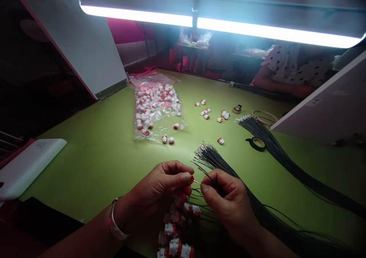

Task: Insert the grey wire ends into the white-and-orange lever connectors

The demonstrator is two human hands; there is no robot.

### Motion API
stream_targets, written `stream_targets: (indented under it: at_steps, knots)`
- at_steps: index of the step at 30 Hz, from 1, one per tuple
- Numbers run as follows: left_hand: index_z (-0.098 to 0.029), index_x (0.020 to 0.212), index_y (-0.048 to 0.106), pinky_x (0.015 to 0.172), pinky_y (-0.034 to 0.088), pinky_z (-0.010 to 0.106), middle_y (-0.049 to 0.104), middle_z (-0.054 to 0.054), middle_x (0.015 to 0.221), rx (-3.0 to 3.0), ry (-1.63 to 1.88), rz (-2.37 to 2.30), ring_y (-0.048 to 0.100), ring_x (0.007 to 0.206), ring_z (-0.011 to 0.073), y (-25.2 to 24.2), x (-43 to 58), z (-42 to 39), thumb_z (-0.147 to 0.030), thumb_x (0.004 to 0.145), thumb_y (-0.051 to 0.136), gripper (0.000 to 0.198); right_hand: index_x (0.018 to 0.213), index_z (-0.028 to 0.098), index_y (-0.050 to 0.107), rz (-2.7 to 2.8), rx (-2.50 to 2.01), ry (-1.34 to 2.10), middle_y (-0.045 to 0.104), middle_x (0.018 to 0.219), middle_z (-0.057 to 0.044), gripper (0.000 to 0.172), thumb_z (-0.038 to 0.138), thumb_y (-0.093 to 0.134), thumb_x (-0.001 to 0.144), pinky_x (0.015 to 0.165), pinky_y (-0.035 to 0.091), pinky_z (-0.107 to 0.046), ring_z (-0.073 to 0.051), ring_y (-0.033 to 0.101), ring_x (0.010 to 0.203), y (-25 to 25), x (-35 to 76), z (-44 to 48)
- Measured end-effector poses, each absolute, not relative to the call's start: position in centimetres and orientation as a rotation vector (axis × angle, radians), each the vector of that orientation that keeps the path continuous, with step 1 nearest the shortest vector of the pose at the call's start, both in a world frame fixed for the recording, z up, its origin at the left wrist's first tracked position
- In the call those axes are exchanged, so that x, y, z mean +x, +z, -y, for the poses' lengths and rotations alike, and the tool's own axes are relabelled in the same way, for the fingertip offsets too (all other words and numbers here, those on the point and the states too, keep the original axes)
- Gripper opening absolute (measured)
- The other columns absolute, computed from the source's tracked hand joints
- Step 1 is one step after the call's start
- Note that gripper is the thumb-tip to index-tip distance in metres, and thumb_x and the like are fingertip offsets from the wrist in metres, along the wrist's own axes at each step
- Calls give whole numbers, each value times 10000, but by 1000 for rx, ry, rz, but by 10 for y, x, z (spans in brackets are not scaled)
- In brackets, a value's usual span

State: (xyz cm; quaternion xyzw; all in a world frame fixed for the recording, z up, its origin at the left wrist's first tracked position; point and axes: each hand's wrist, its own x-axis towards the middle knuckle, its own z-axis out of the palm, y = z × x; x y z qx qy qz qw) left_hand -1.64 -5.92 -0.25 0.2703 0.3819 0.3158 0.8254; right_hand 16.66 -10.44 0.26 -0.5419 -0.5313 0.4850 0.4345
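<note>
My left hand (pixel 168 180), with a bracelet at its wrist, pinches a small orange connector (pixel 191 180) between thumb and fingers. Close on its right, my right hand (pixel 225 193) grips thin black wires with metal tips; one tip points at the connector's face. Whether that tip is inside a hole is too small to tell. Below my left hand hang several white and orange connectors (pixel 175 245) with black wires running from them. A thick bundle of black wires (pixel 217 157) passes behind my right hand, its metal ends fanned out.
A clear bag of connectors (pixel 157 101) lies at the back left, with loose connectors (pixel 206 112) to its right. Black tape (pixel 257 144) and another wire bundle (pixel 274 147) lie right. A white case (pixel 34 166) stands left. A person (pixel 288 69) sits across the table.
</note>
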Motion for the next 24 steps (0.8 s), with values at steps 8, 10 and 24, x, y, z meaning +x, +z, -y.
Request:
stream_targets:
  at_steps: [8,10,24]
  knots:
    - [-145,796,715,490,493,195,691,38,610,585,680,-835,634,526,121,2,-14,63,-209,660,875,220,701,189,570,1542,-1317,1022,512,595,43,146,190,599,845,459,355,-217,-96,448,500,0,168,109]
    - [-139,772,715,484,492,193,683,33,589,600,674,-832,623,503,115,2,-12,64,-202,644,879,218,692,188,569,1589,-1311,968,514,596,38,160,188,597,849,470,358,-223,-102,455,514,-2,168,110]
    - [-149,784,728,561,518,213,693,9,710,684,767,-761,642,571,109,-9,-8,70,-160,670,870,182,651,200,524,1427,-1338,1108,530,565,37,198,227,591,835,463,370,-222,-107,460,512,-3,164,109]
